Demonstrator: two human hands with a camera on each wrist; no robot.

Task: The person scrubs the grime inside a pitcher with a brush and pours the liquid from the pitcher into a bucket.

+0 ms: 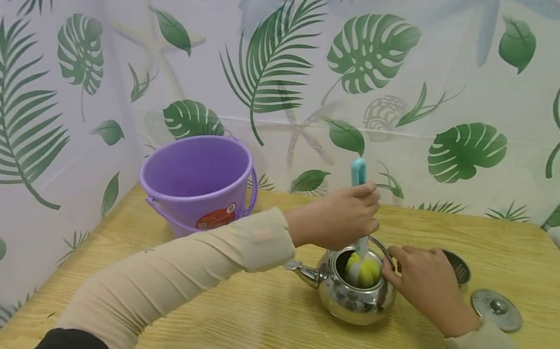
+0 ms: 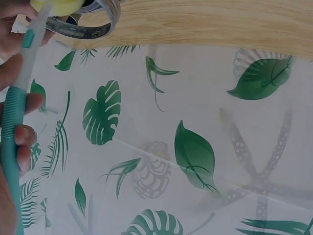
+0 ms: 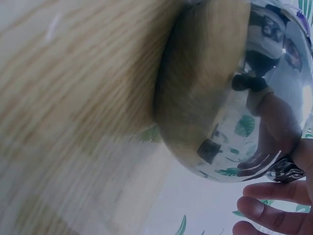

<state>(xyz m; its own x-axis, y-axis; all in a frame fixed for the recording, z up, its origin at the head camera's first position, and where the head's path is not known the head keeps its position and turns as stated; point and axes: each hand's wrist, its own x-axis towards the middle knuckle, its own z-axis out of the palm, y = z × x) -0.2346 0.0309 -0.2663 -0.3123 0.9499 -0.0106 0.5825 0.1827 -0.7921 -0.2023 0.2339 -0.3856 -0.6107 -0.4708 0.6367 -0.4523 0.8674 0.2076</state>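
Observation:
In the head view, my left hand (image 1: pixel 340 216) grips the teal handle (image 1: pixel 358 172) of a sponge brush above a shiny metal kettle. Its yellow and white sponge head (image 1: pixel 363 270) is inside the kettle's round opening. Fingers wrap the ribbed part of the brush handle (image 2: pixel 13 112) in the left wrist view. The kettle (image 1: pixel 355 307) stands upright on the table, spout pointing left. My right hand (image 1: pixel 423 280) holds the kettle's right side where the bail handle (image 1: pixel 381 249) joins, thumb near the rim. Several right fingers (image 3: pixel 274 215) extend beyond the kettle in the right wrist view.
On the wooden table (image 1: pixel 221 323), a round metal lid (image 1: pixel 497 310) lies to the right. A metal strainer (image 1: pixel 458 268) sits partly hidden behind my right hand. At the back left stands a purple bucket (image 1: pixel 195 188). A leaf-patterned curtain (image 1: pixel 290 83) hangs behind the table.

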